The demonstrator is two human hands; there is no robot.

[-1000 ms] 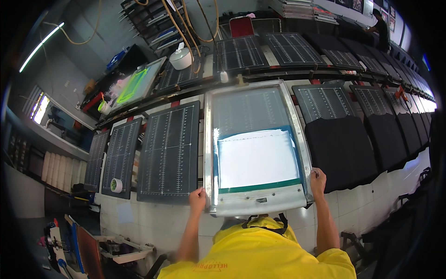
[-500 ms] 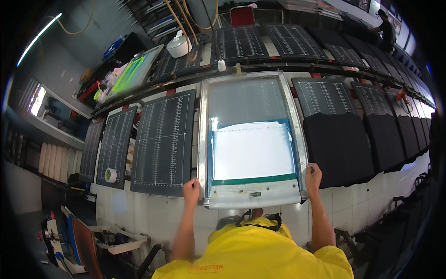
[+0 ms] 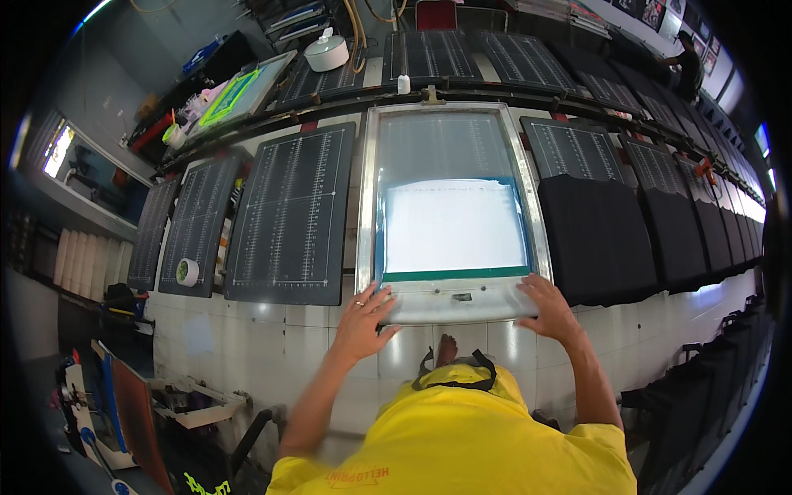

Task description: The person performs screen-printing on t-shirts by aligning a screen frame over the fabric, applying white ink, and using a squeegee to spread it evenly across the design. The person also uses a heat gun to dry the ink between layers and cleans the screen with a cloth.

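A metal-framed printing screen (image 3: pixel 368 198) lies over one place in the near row of boards. White ink (image 3: pixel 454 227) covers the nearer part of its mesh, inside a blue border. Across the near end rests a squeegee (image 3: pixel 421 307) with a silvery metal holder and a green blade. My left hand (image 3: pixel 361 326), a ring on one finger, is spread at the squeegee's left end. At its right end my right hand (image 3: pixel 551 310) is open, fingers reaching over the holder. Whether either hand presses on the metal I cannot tell.
Dark gridded boards (image 3: pixel 289 214) stand left; black shirts (image 3: pixel 596 239) cover boards on the right. A tape roll (image 3: pixel 187 272) sits on a left board. Beyond the rail (image 3: pixel 330 106) are more boards and a white lidded pot (image 3: pixel 327 51). Another person (image 3: pixel 686 66) stands far right.
Both hands have let go of the frame's side rails and moved inward to the squeegee's ends, fingers opening. The whole scene sits higher in the picture now.
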